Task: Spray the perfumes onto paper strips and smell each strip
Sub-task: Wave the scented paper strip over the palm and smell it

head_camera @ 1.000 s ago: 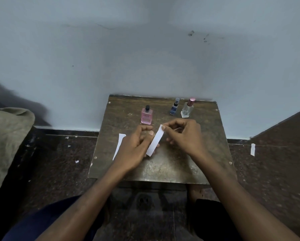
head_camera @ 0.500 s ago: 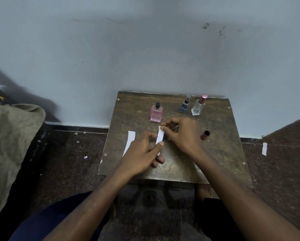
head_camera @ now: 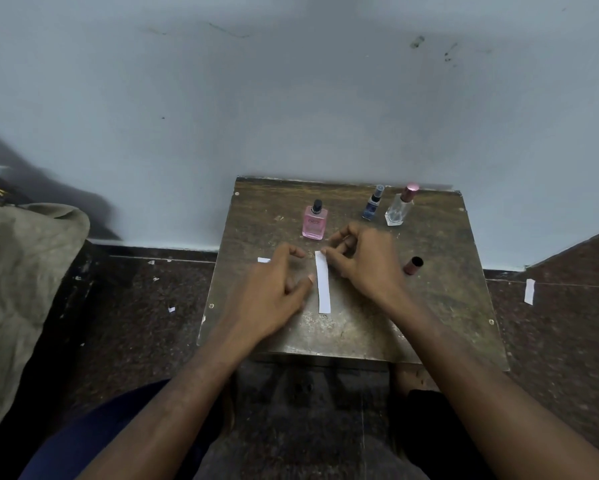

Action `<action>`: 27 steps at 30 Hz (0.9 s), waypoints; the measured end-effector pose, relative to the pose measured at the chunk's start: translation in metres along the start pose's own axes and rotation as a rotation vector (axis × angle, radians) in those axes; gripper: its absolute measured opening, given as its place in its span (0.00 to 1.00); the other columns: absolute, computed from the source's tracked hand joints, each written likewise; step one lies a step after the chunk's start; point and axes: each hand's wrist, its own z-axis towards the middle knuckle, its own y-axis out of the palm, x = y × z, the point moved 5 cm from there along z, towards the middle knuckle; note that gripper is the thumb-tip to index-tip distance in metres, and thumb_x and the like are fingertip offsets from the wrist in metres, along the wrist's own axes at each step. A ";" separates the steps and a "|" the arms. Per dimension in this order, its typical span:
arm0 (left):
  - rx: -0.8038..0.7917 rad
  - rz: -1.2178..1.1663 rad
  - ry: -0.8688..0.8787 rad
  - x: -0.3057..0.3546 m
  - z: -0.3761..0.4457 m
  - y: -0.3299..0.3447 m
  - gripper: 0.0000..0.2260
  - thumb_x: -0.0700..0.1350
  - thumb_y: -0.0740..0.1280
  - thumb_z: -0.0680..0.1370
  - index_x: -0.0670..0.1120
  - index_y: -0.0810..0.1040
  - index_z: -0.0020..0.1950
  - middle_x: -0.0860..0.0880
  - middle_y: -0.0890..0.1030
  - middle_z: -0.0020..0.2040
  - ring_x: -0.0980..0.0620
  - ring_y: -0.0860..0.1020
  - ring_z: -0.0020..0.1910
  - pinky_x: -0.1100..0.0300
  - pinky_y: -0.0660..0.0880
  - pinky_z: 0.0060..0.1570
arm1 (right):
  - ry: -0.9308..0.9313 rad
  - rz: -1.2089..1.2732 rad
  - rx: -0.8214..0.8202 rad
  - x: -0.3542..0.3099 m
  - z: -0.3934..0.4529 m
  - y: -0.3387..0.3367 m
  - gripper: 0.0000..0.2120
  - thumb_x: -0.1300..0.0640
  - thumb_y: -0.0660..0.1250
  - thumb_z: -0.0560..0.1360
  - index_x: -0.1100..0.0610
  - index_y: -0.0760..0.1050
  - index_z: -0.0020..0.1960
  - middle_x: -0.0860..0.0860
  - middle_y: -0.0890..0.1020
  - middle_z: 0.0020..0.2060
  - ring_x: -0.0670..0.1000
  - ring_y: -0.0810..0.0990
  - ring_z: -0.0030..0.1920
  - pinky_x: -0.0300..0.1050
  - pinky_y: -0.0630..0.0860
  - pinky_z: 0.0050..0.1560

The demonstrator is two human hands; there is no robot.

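Note:
A white paper strip (head_camera: 322,282) lies flat on the small worn table (head_camera: 436,306), running away from me. My right hand (head_camera: 364,265) hovers at its far end with fingers curled, and only the thumb tip touches the strip's corner. My left hand (head_camera: 274,292) rests just left of the strip, fingers loosely curled, thumb tip beside its edge, holding nothing. Behind the hands stand a pink perfume bottle (head_camera: 314,223) without its cap, a small blue bottle (head_camera: 372,204) and a clear bottle with a pink cap (head_camera: 400,206). A second strip (head_camera: 264,260) peeks out behind my left hand.
A dark pink cap (head_camera: 413,265) lies on its side at the table's right. The table stands against a pale wall. A loose paper strip (head_camera: 529,291) and small scraps lie on the dark floor. An olive cloth bundle (head_camera: 21,271) fills the left side.
The strip, held up between both hands before, now lies flat on the table. My left hand has let go and drawn left. My right hand's pinch has loosened to a thumb touch.

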 end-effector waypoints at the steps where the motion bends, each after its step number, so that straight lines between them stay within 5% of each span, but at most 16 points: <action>1: 0.020 0.022 0.007 -0.001 0.002 -0.004 0.15 0.59 0.69 0.82 0.60 0.72 0.67 0.59 0.84 0.35 0.63 0.80 0.35 0.53 0.81 0.43 | -0.025 -0.026 0.018 -0.003 -0.001 -0.009 0.08 0.53 0.79 0.76 0.52 0.83 0.52 0.41 0.84 0.37 0.37 0.81 0.35 0.31 0.74 0.38; 3: 0.060 0.032 0.004 0.000 0.004 -0.011 0.14 0.57 0.70 0.82 0.59 0.74 0.66 0.59 0.82 0.37 0.64 0.79 0.36 0.54 0.81 0.44 | -0.093 -0.124 0.098 -0.010 -0.007 -0.036 0.05 0.56 0.78 0.78 0.55 0.84 0.52 0.44 0.84 0.40 0.40 0.81 0.36 0.30 0.74 0.39; 6: 0.148 0.009 0.009 0.003 0.008 -0.020 0.11 0.54 0.72 0.81 0.60 0.77 0.62 0.62 0.82 0.39 0.66 0.79 0.36 0.55 0.81 0.42 | -0.139 -0.300 0.179 0.000 -0.018 -0.071 0.05 0.58 0.77 0.77 0.56 0.85 0.53 0.52 0.86 0.45 0.51 0.84 0.43 0.43 0.78 0.47; 11: 0.209 0.012 -0.011 0.008 0.013 -0.024 0.09 0.53 0.74 0.80 0.62 0.78 0.58 0.63 0.83 0.45 0.65 0.79 0.34 0.54 0.83 0.43 | 0.074 -0.642 -0.071 0.044 -0.035 -0.070 0.13 0.50 0.68 0.80 0.48 0.80 0.65 0.58 0.80 0.56 0.63 0.74 0.63 0.58 0.76 0.62; 16: 0.236 0.006 -0.046 0.006 0.019 -0.021 0.20 0.54 0.74 0.80 0.55 0.75 0.70 0.61 0.81 0.53 0.64 0.78 0.39 0.60 0.77 0.43 | 0.019 -0.491 -0.073 0.045 -0.027 -0.062 0.13 0.65 0.71 0.77 0.52 0.85 0.57 0.56 0.85 0.51 0.57 0.84 0.51 0.54 0.83 0.52; 18: 0.231 0.015 -0.048 0.005 0.020 -0.015 0.25 0.54 0.74 0.81 0.53 0.72 0.76 0.61 0.79 0.57 0.63 0.78 0.41 0.58 0.78 0.45 | -0.016 -0.408 -0.013 0.041 -0.020 -0.060 0.08 0.64 0.75 0.77 0.53 0.87 0.53 0.52 0.88 0.46 0.52 0.86 0.46 0.49 0.84 0.50; 22: 0.278 -0.012 -0.017 0.008 0.029 -0.013 0.26 0.53 0.73 0.81 0.52 0.71 0.77 0.59 0.77 0.63 0.65 0.76 0.43 0.57 0.78 0.48 | 0.005 0.231 0.197 0.011 -0.016 -0.061 0.06 0.57 0.80 0.75 0.53 0.88 0.52 0.42 0.88 0.45 0.40 0.87 0.44 0.30 0.81 0.48; 27: 0.305 -0.071 -0.028 0.014 0.046 -0.013 0.27 0.55 0.73 0.81 0.51 0.71 0.78 0.55 0.77 0.69 0.63 0.78 0.43 0.52 0.81 0.51 | 0.001 0.646 0.330 -0.013 0.001 -0.040 0.09 0.57 0.80 0.76 0.59 0.83 0.51 0.51 0.90 0.45 0.49 0.89 0.48 0.51 0.87 0.54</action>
